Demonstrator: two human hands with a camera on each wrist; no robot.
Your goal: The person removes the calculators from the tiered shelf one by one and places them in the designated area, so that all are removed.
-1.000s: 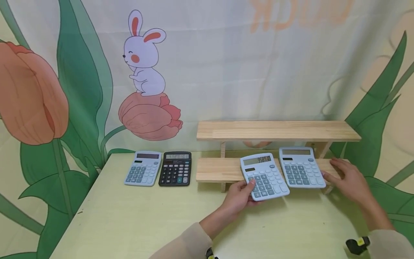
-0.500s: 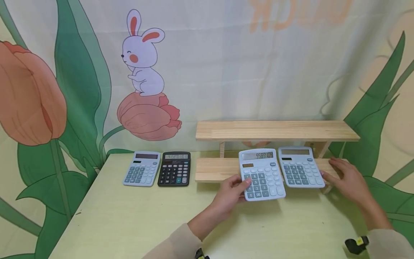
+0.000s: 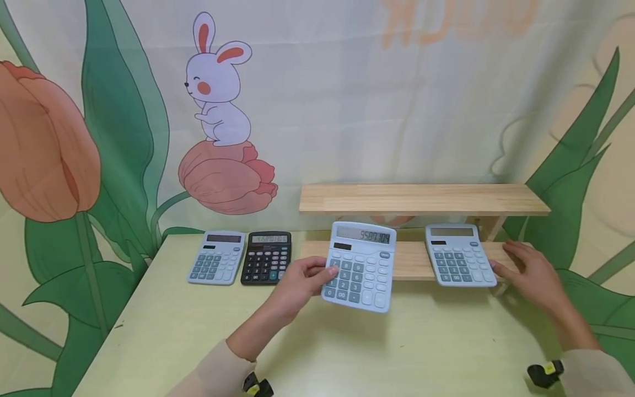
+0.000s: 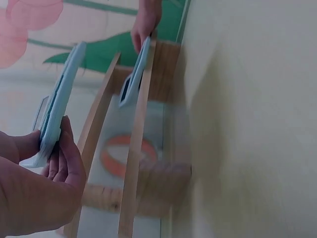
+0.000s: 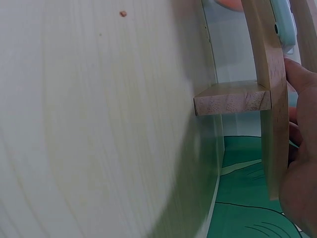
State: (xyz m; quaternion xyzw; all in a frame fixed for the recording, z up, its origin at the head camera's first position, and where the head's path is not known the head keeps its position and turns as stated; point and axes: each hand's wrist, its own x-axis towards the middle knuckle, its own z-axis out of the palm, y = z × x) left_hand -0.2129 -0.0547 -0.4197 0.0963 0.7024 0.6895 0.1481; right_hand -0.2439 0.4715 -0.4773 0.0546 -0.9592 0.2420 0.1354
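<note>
My left hand holds a light blue calculator, thumb over its keys and fingers behind. That calculator is lifted in front of the wooden shelf and hides part of the lower board; digits show on its display. In the left wrist view the held calculator appears edge-on. A second light blue calculator leans on the lower board at the right. Beside it, my right hand rests on the board's right end, thumb tip at the calculator's lower right edge. The right wrist view shows this hand along the board's end.
A light blue calculator and a black calculator lie side by side on the table, left of the shelf. The upper board runs above the lower one. A printed cloth hangs behind.
My left hand has moved left with its calculator, away from the one on the shelf, and the calculator has straightened from its tilt. My right hand has stayed in place.
</note>
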